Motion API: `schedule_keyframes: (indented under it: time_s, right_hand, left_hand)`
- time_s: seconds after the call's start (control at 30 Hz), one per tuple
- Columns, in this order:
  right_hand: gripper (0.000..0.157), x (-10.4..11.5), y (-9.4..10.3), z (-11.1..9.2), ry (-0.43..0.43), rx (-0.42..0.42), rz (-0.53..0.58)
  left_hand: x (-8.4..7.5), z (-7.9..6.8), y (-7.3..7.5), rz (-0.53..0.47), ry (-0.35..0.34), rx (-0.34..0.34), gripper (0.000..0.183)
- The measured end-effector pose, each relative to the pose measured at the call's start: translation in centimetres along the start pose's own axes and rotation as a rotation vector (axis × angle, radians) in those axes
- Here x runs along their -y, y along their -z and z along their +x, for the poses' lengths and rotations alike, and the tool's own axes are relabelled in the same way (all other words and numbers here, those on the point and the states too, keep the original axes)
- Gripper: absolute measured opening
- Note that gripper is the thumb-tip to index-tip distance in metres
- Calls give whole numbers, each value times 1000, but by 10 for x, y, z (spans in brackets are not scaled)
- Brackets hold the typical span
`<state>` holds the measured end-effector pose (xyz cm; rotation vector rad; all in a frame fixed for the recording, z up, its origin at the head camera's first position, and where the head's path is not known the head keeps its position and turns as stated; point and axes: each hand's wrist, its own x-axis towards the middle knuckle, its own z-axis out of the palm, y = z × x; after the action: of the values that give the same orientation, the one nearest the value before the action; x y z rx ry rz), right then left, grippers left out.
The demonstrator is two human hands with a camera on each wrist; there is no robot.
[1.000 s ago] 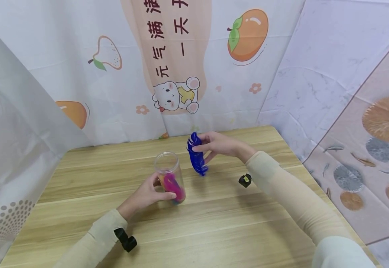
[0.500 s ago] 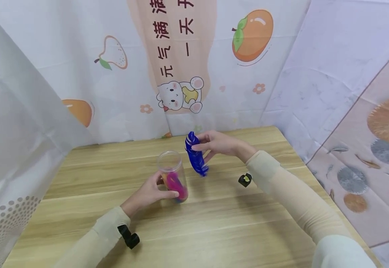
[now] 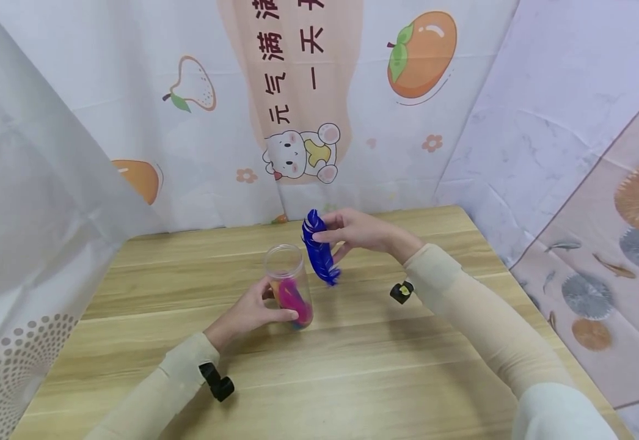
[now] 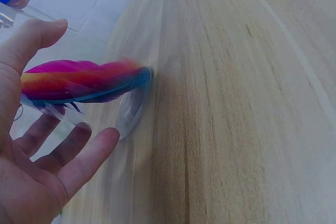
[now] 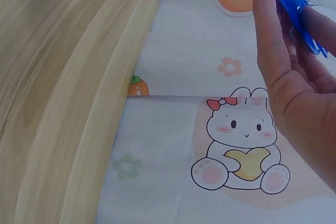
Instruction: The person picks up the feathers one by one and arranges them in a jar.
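A clear, open-topped jar [image 3: 298, 275] stands near the middle of the table, with bright pink, orange and blue feathers [image 3: 291, 296] inside. My left hand [image 3: 255, 310] grips its lower part from the left, thumb on the near side. The left wrist view shows the jar's base on the wood and the multicoloured feathers [image 4: 84, 82] through its wall. Just right of the jar's rim, my right hand [image 3: 360, 231] pinches a blue feather [image 3: 319, 252] between thumb and fingers, above the table. In the right wrist view the blue feather [image 5: 294, 3] is partly cut off by the frame edge.
The wooden table [image 3: 352, 360] reaches back to a printed curtain [image 3: 204, 159] hanging along its far edge. More cloth hangs to the left and right. Small black mounts sit at the left wrist [image 3: 217, 382] and right wrist [image 3: 402, 292].
My right hand has brought the blue feather a little left, closer to the jar's rim. The left hand keeps its grip on the jar, while the head view has shifted slightly.
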<state>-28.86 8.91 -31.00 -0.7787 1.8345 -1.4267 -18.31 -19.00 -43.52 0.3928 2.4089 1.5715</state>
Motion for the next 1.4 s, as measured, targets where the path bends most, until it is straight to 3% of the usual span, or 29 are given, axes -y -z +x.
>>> schedule_keyframes:
  time_s: [1.23,1.4]
  right_hand:
    - [35,38,-19,9,97,70,49]
    - [35,42,-21,10,63,49,69]
  left_hand:
    - [2,0,2,-16,-2,19,75]
    - [3,1,1,-14,-24,22,76]
